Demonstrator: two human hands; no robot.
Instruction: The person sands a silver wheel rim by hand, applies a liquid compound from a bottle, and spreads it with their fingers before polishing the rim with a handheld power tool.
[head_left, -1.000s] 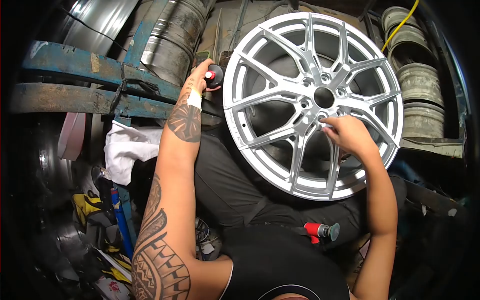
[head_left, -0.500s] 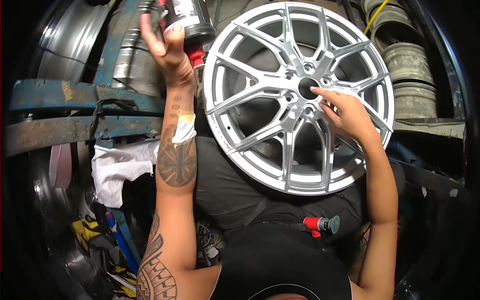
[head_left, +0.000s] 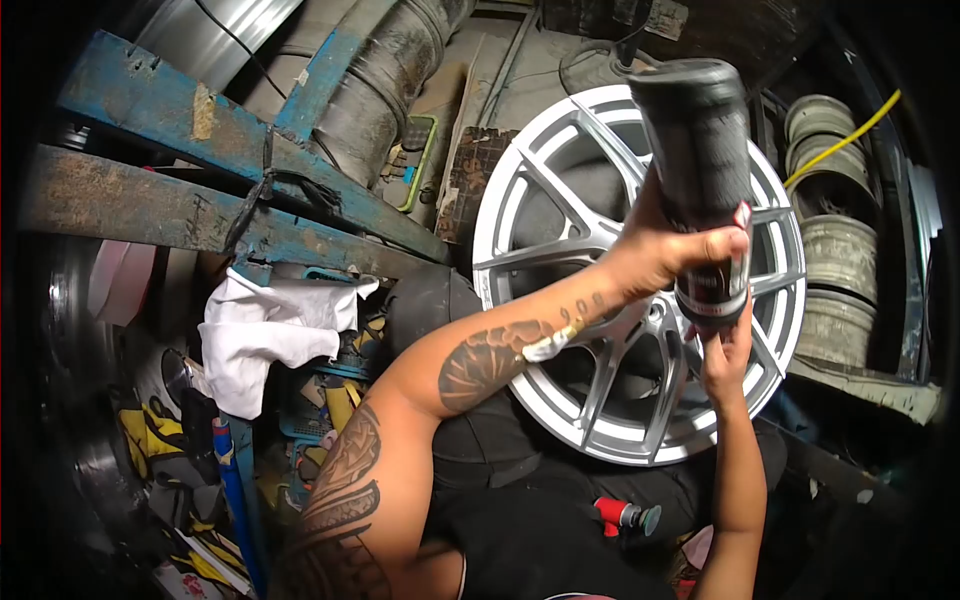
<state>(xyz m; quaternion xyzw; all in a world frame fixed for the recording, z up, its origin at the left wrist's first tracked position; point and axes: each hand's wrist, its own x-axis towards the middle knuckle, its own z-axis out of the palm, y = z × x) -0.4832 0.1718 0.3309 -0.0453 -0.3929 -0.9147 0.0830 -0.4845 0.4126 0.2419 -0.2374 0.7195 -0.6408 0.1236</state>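
Observation:
A silver multi-spoke wheel rim [head_left: 590, 425] rests against the person's lap. My left hand [head_left: 670, 250] is wrapped round a black cylindrical bottle [head_left: 700, 140], which is held over the rim's upper right part. Just below the bottle's lower end is my right hand [head_left: 728, 355], its fingers partly hidden behind the bottle; whether they touch it or hold something cannot be made out. On the lap below the rim lies a small red tool [head_left: 612, 512] with a round greenish pad.
Worn blue beams [head_left: 200, 120] cross the left side, with a white cloth [head_left: 265, 340] hanging below. Dusty rims [head_left: 835, 250] are stacked at right beside a yellow hose [head_left: 845, 143]. A green-edged phone [head_left: 412, 160] lies behind the beams.
My left hand has swung right with the bottle, from beside the rim to over it. My right hand has left the rim's centre and moved below the bottle. The view has shifted.

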